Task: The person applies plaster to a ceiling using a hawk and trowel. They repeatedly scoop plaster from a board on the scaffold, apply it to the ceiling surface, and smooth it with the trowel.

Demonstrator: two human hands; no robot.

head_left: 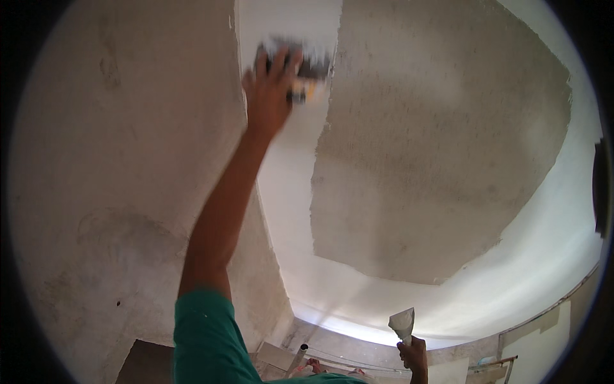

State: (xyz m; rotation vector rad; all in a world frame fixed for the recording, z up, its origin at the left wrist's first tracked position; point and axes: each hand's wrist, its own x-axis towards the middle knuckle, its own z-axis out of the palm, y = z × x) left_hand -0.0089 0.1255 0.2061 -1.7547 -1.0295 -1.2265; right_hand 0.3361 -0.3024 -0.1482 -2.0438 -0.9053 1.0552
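My raised left hand (272, 96) grips a blurred trowel (310, 64) with a dark blade and some yellow on it. The blade is against a white plastered strip (281, 192) between a grey-beige surface (109, 160) on the left and a large rough-edged grey patch (435, 147). My right hand (412, 352) is low at the right, closed round a putty knife (401, 323) held upright, its wide pale blade upward. A green sleeve covers my left upper arm.
A dark pipe end (304, 349) shows at bottom centre. A rusty metal frame (505, 361) stands at lower right beside pale panels (448, 371). A dark shape (599, 185) lies at the far right rim. The bottom left holds a dark area (144, 361).
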